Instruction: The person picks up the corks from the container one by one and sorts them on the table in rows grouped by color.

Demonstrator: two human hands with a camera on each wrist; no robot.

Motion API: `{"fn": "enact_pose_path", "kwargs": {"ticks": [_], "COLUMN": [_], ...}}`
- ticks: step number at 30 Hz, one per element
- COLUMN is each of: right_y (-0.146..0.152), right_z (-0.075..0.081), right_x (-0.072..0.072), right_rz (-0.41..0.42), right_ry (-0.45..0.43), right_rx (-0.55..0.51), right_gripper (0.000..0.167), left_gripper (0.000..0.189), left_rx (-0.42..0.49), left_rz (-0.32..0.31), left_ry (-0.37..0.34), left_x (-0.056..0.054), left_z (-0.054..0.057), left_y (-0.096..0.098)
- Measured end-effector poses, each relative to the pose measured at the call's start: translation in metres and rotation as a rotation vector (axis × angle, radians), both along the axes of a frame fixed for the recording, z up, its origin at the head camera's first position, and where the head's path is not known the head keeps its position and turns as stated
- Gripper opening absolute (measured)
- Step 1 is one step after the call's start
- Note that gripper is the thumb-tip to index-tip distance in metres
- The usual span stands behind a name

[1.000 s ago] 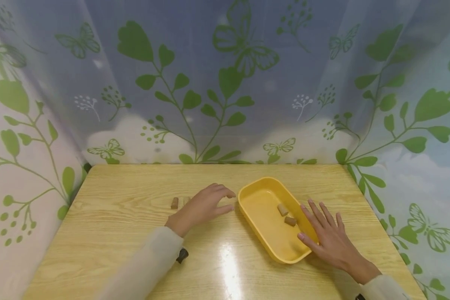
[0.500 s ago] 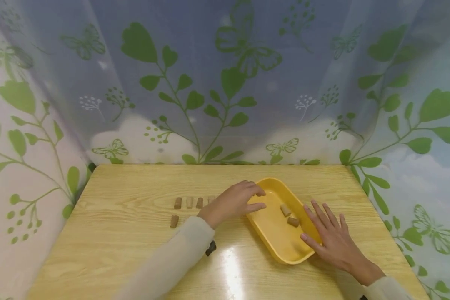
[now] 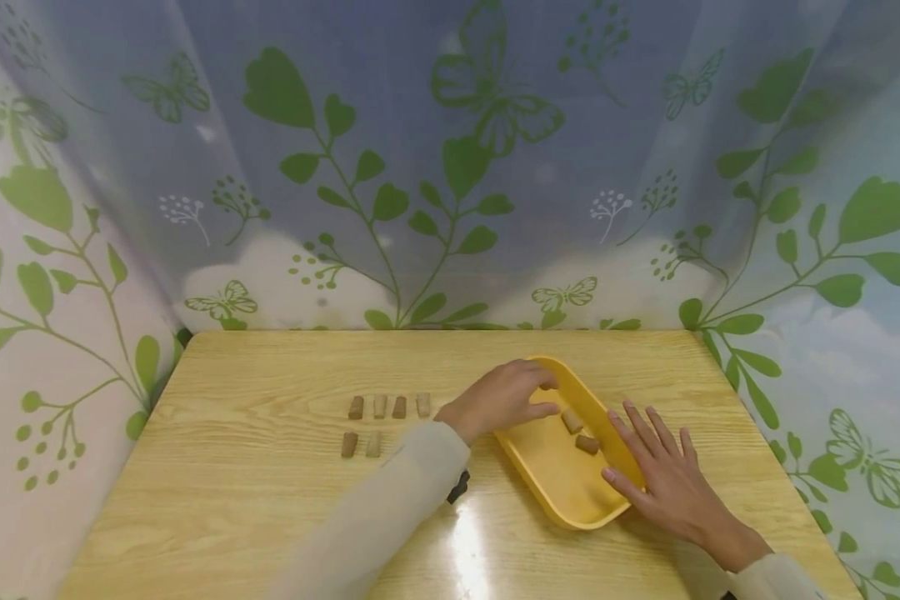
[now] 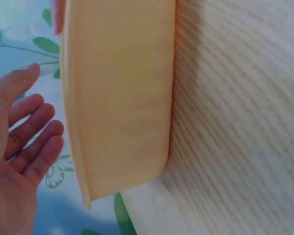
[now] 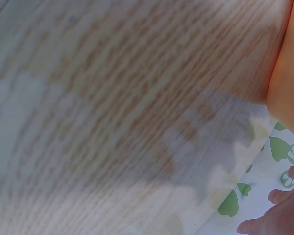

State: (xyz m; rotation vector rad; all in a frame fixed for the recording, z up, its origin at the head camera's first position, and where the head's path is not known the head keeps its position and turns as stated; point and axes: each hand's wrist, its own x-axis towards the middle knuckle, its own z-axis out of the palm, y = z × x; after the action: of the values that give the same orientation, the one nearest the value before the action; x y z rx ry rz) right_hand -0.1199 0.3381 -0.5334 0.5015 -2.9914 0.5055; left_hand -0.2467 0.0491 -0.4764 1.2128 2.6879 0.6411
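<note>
A yellow rectangular tray (image 3: 558,487) lies slanted on the table. Inside it are two small tapered cork-like pieces, one light tan (image 3: 572,421) and one brown (image 3: 587,444). My left hand (image 3: 498,400) reaches over the tray's left rim, thumb and fingers apart, just left of those pieces; nothing is between its fingertips. The left wrist view has this hand (image 4: 22,132) beside the tray's outer wall (image 4: 122,98). With fingers spread, my right hand (image 3: 667,483) rests at the tray's right rim.
Left of the tray, several similar pieces stand in two rows: a back row with a brown piece (image 3: 356,407) at its left end, and a front pair, brown (image 3: 349,444) and tan (image 3: 373,443). Patterned curtains (image 3: 420,208) enclose the wooden table (image 3: 217,467).
My left hand has moved right, from beside the tray to over its inside, uncovering the standing pieces behind it. My right hand keeps its place at the rim.
</note>
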Motion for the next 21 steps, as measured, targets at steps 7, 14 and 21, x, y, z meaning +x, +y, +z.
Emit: {"fn": "enact_pose_path", "kwargs": {"ticks": [7,14,21], "right_y": [0.001,0.002,0.002], "right_z": [-0.001,-0.003,-0.003], "right_x": [0.0,-0.001,0.0], "right_rz": [0.002,0.002,0.001], "right_ry": [-0.01,-0.008,-0.007], "right_rx": [-0.003,0.0,0.003], "right_gripper": [0.082,0.083,0.082], "left_gripper": [0.045,0.042,0.042], "left_rx": [-0.044,-0.092,-0.097], "left_rz": [-0.014,0.007,0.023], "left_ry": [0.036,0.04,-0.006], "left_x": [-0.005,-0.007,-0.004], "left_z": [-0.003,-0.008,-0.016], "left_y": [0.017,0.036,0.047]}}
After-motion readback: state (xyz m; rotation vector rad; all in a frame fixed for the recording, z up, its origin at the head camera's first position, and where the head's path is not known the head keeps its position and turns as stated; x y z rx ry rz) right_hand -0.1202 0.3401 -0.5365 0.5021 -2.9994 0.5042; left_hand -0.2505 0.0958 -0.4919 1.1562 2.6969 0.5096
